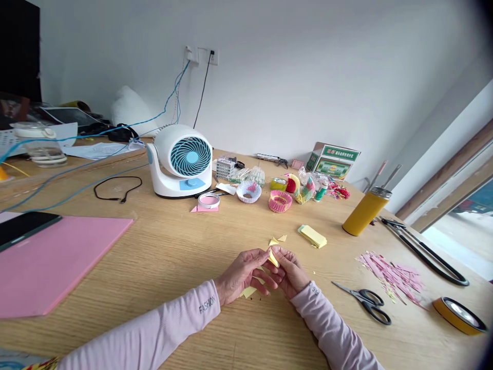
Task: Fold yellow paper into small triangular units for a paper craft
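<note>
A small folded piece of yellow paper (273, 258) is pinched between my two hands above the wooden table. My left hand (246, 272) grips it from the left with thumb and index finger, the other fingers loosely spread. On the right side, my right hand (290, 270) holds the same piece with its fingertips. Just beyond the hands lie small folded yellow triangles (273, 241). Flat yellow paper (249, 292) shows partly under my left hand, the rest hidden. A stack of yellow paper slips (313, 236) lies farther off to the right.
Scissors (365, 300), pink paper scraps (396, 275), a tape roll (460, 314) and a yellow tumbler (364, 213) are on the right. A white fan (183, 162) stands behind, beside folded-paper bowls (280, 201). Pink board (73, 257) with a phone (26, 228) lies left.
</note>
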